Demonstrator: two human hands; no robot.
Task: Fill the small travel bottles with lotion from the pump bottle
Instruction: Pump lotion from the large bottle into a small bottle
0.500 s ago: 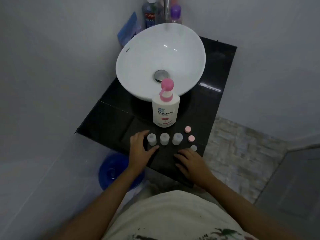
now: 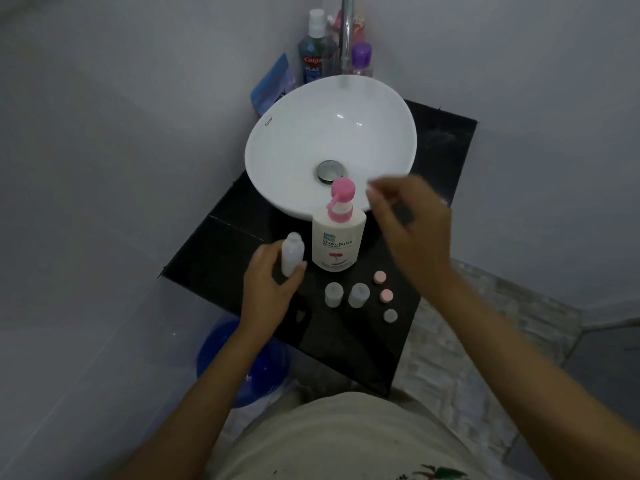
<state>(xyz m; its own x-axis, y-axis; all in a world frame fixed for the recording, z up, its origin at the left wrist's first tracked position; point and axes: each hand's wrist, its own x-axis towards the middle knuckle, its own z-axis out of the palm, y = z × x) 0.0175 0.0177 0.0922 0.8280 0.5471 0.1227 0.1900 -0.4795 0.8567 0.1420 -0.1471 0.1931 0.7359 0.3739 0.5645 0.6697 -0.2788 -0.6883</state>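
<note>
The pump bottle [image 2: 337, 233] stands on the black counter [image 2: 221, 251] just in front of the white basin [image 2: 294, 140], and everything else is placed from it. Filling looks barely begun, as a judgement: none of the three small travel bottles shows lotion that can be made out, all three are uncapped, and the pump head is not yet pressed. One travel bottle [image 2: 293, 252] is off the counter, just left of the pump bottle and tilted a little, near the spout side; the left hand [image 2: 268, 289] grips it low with fingers and thumb curled round it. The right hand [image 2: 412, 230] hangs in the air just right of the pump head, blurred, fingers loosely bent with thumb and forefinger drawn near each other; it appears to hold nothing, though the blur leaves that unsure. What is left, then, is nearly all of it: pump into the held bottle, do the same for the other two, and cap them. Counting: one pump bottle; three travel bottles, one held and two standing [image 2: 334, 294] [image 2: 359, 294] side by side in front of the pump bottle; three loose caps to the front right of it, two pink [image 2: 380, 277] [image 2: 386, 296] and one pale [image 2: 390, 315], in a short line running toward the counter edge
</note>
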